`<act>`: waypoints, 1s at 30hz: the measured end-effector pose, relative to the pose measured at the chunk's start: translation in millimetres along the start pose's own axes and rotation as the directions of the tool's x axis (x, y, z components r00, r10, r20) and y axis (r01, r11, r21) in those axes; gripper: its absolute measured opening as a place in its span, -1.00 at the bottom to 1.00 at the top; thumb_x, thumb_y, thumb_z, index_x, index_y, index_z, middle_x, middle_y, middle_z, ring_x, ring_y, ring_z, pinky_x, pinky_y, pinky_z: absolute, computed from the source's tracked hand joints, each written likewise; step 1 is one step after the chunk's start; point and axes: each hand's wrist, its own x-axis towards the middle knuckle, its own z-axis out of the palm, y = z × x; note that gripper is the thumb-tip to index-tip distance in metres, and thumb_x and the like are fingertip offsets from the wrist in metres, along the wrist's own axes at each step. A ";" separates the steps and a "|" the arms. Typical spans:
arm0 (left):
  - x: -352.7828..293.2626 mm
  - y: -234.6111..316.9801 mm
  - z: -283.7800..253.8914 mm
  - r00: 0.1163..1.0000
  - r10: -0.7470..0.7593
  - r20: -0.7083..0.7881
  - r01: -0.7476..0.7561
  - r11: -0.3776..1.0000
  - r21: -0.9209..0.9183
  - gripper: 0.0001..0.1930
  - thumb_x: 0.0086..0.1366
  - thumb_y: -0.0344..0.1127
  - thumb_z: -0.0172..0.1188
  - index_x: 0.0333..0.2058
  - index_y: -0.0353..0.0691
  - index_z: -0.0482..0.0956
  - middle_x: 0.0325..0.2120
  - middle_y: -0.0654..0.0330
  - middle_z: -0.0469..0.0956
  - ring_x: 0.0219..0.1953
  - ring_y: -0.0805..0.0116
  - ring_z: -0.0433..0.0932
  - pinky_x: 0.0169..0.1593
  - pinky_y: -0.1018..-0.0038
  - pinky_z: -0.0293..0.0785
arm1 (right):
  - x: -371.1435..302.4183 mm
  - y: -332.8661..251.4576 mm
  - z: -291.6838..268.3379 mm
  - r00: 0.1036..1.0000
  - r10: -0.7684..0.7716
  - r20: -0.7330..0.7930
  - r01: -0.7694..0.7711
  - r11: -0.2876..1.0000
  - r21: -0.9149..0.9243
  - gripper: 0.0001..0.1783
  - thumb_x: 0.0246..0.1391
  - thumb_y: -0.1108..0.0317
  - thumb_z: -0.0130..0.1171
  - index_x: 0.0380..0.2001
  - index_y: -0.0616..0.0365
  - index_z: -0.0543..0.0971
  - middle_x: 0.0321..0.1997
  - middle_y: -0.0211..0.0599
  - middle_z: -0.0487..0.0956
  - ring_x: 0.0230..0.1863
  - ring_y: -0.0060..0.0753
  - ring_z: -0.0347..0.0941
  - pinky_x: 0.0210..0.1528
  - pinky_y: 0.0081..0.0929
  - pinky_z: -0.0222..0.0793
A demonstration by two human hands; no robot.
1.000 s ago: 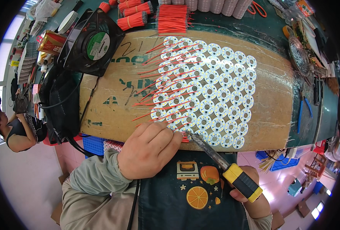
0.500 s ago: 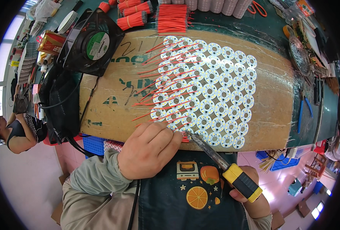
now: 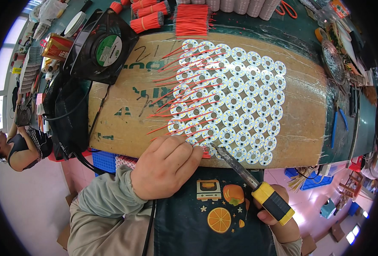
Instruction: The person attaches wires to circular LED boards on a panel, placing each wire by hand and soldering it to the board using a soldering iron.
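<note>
Rows of round white LED boards [image 3: 242,132] with centre holes lie on a brown board [image 3: 125,141]. Thin red wires stretch leftward from the boards in the left columns. At the near left corner of the rows, my left hand [image 3: 167,164] is closed in a pinch. Red wire ends [image 3: 206,154] show just past its fingertips; the fingers cover the rest. My right hand [image 3: 278,205] grips the yellow-and-black handle of a soldering iron [image 3: 261,194]. Its tip points up and left, close to the near-row boards beside my left fingertips.
A black fan [image 3: 123,40] stands at the far left of the brown board. Red wire bundles [image 3: 191,21] and stacked grey rolls [image 3: 242,6] line the back. Blue-handled pliers [image 3: 335,126] and a round metal dish [image 3: 333,62] sit at right. Another person [image 3: 22,149] is at far left.
The soldering iron's tip has moved slightly right, away from my left fingertips, and my right hand has shifted with it. My left hand stays in place.
</note>
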 end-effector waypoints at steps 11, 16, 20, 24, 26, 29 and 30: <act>-0.6 0.9 0.9 1.000 -0.021 0.002 0.021 1.000 0.000 -0.56 -0.11 -0.42 0.25 -0.14 -0.37 0.61 -0.30 0.13 0.53 -0.21 0.16 0.55 -0.17 0.35 0.50 | -3.3 5.0 -2.0 1.000 0.011 0.003 -0.011 1.000 0.007 -0.46 -0.17 0.34 0.48 -0.09 0.35 0.59 -0.33 -0.16 0.72 -0.38 -0.26 0.69 -0.37 -0.48 0.55; 0.1 0.5 0.6 1.000 -0.019 0.001 0.019 1.000 -0.008 -0.56 -0.11 -0.43 0.25 -0.15 -0.37 0.61 -0.30 0.13 0.54 -0.21 0.15 0.55 -0.17 0.34 0.50 | -14.7 11.1 6.8 0.994 0.086 -0.071 -0.094 0.988 -0.124 -0.63 -0.11 0.04 0.40 -0.38 0.13 0.67 -0.53 -0.30 0.62 -0.57 -0.20 0.53 -0.47 -0.42 0.43; 0.8 1.4 0.0 1.000 -0.021 0.000 0.021 1.000 -0.005 -0.57 -0.10 -0.43 0.25 -0.15 -0.37 0.61 -0.30 0.12 0.54 -0.22 0.15 0.55 -0.17 0.34 0.50 | -13.2 10.7 4.5 0.997 0.049 -0.062 -0.062 0.973 -0.222 -0.60 -0.19 0.07 0.43 -0.35 0.12 0.67 -0.51 -0.30 0.64 -0.54 -0.19 0.58 -0.47 -0.41 0.44; -2.6 0.3 0.3 1.000 -0.015 0.026 0.014 1.000 0.010 -0.59 -0.01 -0.38 0.21 -0.11 -0.35 0.58 -0.27 0.12 0.51 -0.16 0.14 0.54 -0.10 0.31 0.48 | -7.3 4.6 4.1 1.000 0.015 -0.014 -0.017 0.976 -0.215 -0.51 -0.27 0.21 0.53 -0.24 0.23 0.64 -0.45 -0.14 0.66 -0.52 -0.16 0.62 -0.49 -0.41 0.48; -3.9 -0.1 0.0 0.998 -0.013 0.059 0.011 1.000 0.022 -0.60 0.09 -0.33 0.16 -0.07 -0.34 0.55 -0.24 0.12 0.49 -0.10 0.13 0.52 -0.03 0.29 0.46 | -5.2 4.0 5.1 1.000 0.005 -0.020 -0.009 0.972 -0.234 -0.51 -0.29 0.21 0.54 -0.25 0.23 0.64 -0.48 -0.15 0.64 -0.55 -0.17 0.60 -0.52 -0.42 0.45; -4.2 -0.2 -0.2 0.999 -0.015 0.053 0.014 1.000 0.012 -0.60 0.09 -0.33 0.16 -0.07 -0.34 0.56 -0.24 0.12 0.49 -0.10 0.13 0.52 -0.02 0.29 0.46 | -1.7 4.0 5.9 0.998 -0.049 -0.029 0.040 0.960 -0.276 -0.52 -0.29 0.21 0.53 -0.25 0.21 0.65 -0.54 -0.19 0.60 -0.59 -0.20 0.57 -0.56 -0.44 0.41; -4.3 -0.4 -0.1 0.999 -0.016 0.050 0.015 1.000 0.005 -0.60 0.09 -0.33 0.16 -0.07 -0.34 0.56 -0.24 0.12 0.49 -0.10 0.13 0.52 -0.02 0.28 0.46 | 0.5 2.7 6.3 0.996 -0.082 -0.023 0.071 0.948 -0.310 -0.52 -0.28 0.21 0.52 -0.24 0.20 0.65 -0.55 -0.21 0.59 -0.60 -0.21 0.55 -0.57 -0.45 0.40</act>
